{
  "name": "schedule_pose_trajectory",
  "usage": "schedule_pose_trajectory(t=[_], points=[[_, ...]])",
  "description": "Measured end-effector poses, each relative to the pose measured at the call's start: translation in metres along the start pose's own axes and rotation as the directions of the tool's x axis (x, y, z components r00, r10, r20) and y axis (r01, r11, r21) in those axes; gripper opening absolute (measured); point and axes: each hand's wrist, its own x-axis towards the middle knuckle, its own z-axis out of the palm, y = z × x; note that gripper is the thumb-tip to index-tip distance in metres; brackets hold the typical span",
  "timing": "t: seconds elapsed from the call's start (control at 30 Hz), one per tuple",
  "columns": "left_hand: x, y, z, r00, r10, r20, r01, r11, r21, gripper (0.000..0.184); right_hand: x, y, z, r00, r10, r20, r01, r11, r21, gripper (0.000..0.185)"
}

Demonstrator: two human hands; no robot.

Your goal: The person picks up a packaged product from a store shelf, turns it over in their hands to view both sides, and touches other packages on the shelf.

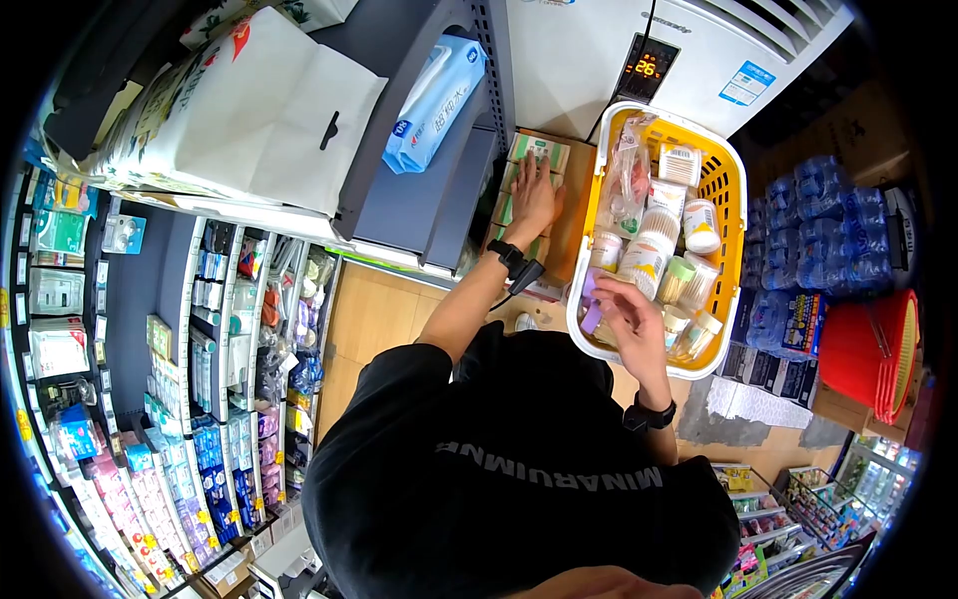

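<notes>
One basket (736,215), tan floor (374,319), shelves (404,215)

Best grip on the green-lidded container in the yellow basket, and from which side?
Green-lidded container: probably by the rim of its round lid, coming from above; the lid faces roughly upward in the open yellow basket, while neighbouring containers crowd its body.

The basket (733,230) below the right fingers (611,291) was smooth plastic; cartons (546,150) under the left fingers (531,172) looked like cardboard.
</notes>
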Motion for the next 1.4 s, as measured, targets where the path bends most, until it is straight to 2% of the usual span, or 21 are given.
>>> schedule_pose_trajectory(t=[0.2, 0.3, 0.37, 0.4, 0.5, 0.53, 0.6, 0.67, 0.73, 0.77, 0.87, 1.0, 1.07, 1.13, 1.2, 1.4], points=[[-0.015, 0.01, -0.023, 0.999, -0.043, -0.025, 0.041, 0.995, -0.089, 0.073, -0.003, -0.001, -0.004, 1.0, -0.004, 0.019, 0.004, 1.0, -0.008, 0.029], [-0.032, 0.009, -0.036, 0.994, 0.003, -0.111, -0.02, 0.988, -0.15, 0.072, -0.007, -0.007, -0.002, 0.999, -0.053, 0.004, 0.053, 0.999, 0.001, 0.029], [-0.054, 0.023, -0.071, 0.989, 0.065, -0.131, -0.101, 0.952, -0.29, 0.07, -0.006, -0.009, 0.0, 0.99, -0.139, -0.018, 0.14, 0.99, 0.024, 0.032], [-0.066, 0.031, -0.086, 0.988, 0.062, -0.14, -0.1, 0.953, -0.287, 0.07, -0.006, -0.01, 0.002, 0.989, -0.146, -0.01, 0.146, 0.989, 0.025, 0.032], [-0.107, 0.046, -0.13, 0.963, 0.19, -0.194, -0.243, 0.921, -0.304, 0.067, -0.007, -0.014, 0.01, 0.98, -0.199, 0.005, 0.198, 0.976, 0.092, 0.036], [-0.12, 0.05, -0.146, 0.962, 0.184, -0.203, -0.239, 0.925, -0.296, 0.067, -0.006, -0.015, 0.014, 0.975, -0.222, 0.013, 0.22, 0.971, 0.092, 0.036], [-0.147, 0.06, -0.176, 0.985, 0.162, -0.056, -0.169, 0.873, -0.457, 0.065, -0.006, -0.019, 0.022, 0.967, -0.251, 0.034, 0.247, 0.964, 0.097, 0.037], [-0.17, 0.063, -0.195, 0.987, 0.15, -0.057, -0.159, 0.871, -0.465, 0.06, -0.008, -0.025, 0.033, 0.965, -0.251, 0.073, 0.238, 0.959, 0.157, 0.036], [-0.193, 0.06, -0.209, 0.971, 0.206, -0.118, -0.237, 0.839, -0.489, 0.058, -0.011, -0.031, 0.044, 0.957, -0.268, 0.115, 0.249, 0.956, 0.153, 0.036], [-0.207, 0.062, -0.22, 0.985, 0.16, -0.066, -0.171, 0.823, -0.542, 0.054, -0.012, -0.032, 0.05, 0.951, -0.276, 0.142, 0.252, 0.954, 0.165, 0.036], [-0.241, 0.052, -0.247, 0.986, 0.148, -0.071, -0.163, 0.832, -0.531, 0.051, -0.018, -0.04, 0.072, 0.931, -0.29, 0.222, 0.251, 0.949, 0.189, 0.035], [-0.292, 0.036, -0.28, 0.987, -0.041, -0.152, -0.068, 0.759, -0.647, 0.052, -0.026, -0.045, 0.11, 0.888, -0.295, 0.353, 0.219, 0.946, 0.239, 0.036], [-0.321, 0.023, -0.291, 0.972, -0.104, -0.213, -0.051, 0.784, -0.619, 0.051, -0.032, -0.049, 0.132, 0.855, -0.307, 0.417, 0.209, 0.941, 0.265, 0.037], [-0.351, 0.011, -0.302, 0.938, -0.211, -0.276, -0.027, 0.747, -0.664, 0.05, -0.04, -0.051, 0.155, 0.825, -0.31, 0.472, 0.195, 0.941, 0.277, 0.039], [-0.383, 0.0, -0.314, 0.907, -0.266, -0.326, 0.004, 0.78, -0.625, 0.049, -0.049, -0.052, 0.178, 0.773, -0.316, 0.55, 0.18, 0.941, 0.288, 0.039], [-0.483, -0.018, -0.341, 0.758, -0.501, -0.418, 0.107, 0.728, -0.678, 0.049, -0.085, -0.062, 0.252, 0.627, -0.303, 0.718, 0.132, 0.949, 0.286, 0.04]])
